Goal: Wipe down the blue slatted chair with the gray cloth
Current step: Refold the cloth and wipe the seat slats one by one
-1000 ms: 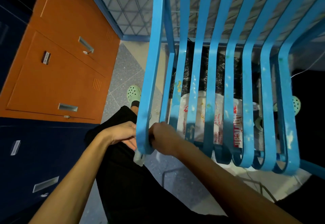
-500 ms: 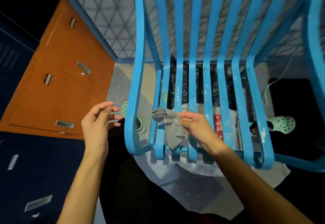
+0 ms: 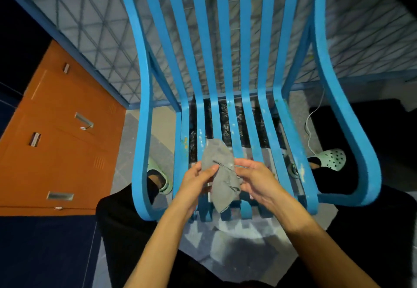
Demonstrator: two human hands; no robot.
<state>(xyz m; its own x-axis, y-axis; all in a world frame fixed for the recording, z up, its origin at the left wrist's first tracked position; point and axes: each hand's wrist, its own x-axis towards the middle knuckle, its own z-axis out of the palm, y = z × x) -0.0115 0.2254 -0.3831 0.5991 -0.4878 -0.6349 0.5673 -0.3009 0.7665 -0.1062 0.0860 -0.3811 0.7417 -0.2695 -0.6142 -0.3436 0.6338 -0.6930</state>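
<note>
**Both hands on the cloth, over the seat slats**

Your left hand [image 3: 195, 182] and right hand [image 3: 257, 179] meet in the middle of the view, each holding one side of the gray cloth [image 3: 222, 174]. Your left thumb and fingers curl over its left edge; your right fingers pinch its right side, with the palm turned inward. The cloth is crumpled between them. Its upper part rises over the seat and its lower end hangs down past the rolled front ends of the slats. Whether it touches the slats cannot be told.

Around your hands is the blue slatted chair [image 3: 144, 107]. Its seat slats run away from you and bend up into the backrest, and its curved armrests sweep out on both sides. Pale flecks and chips mark the paint on the seat.

Under the seat lies black crinkled plastic [image 3: 225, 116]. Your feet, in mint-green clogs [image 3: 332, 158], stand on either side of the chair, and a white cable [image 3: 310, 125] trails near the right one. To your left are orange locker doors [image 3: 56, 141] with metal handles. Behind the chair is a wire-mesh panel [image 3: 90, 28].
</note>
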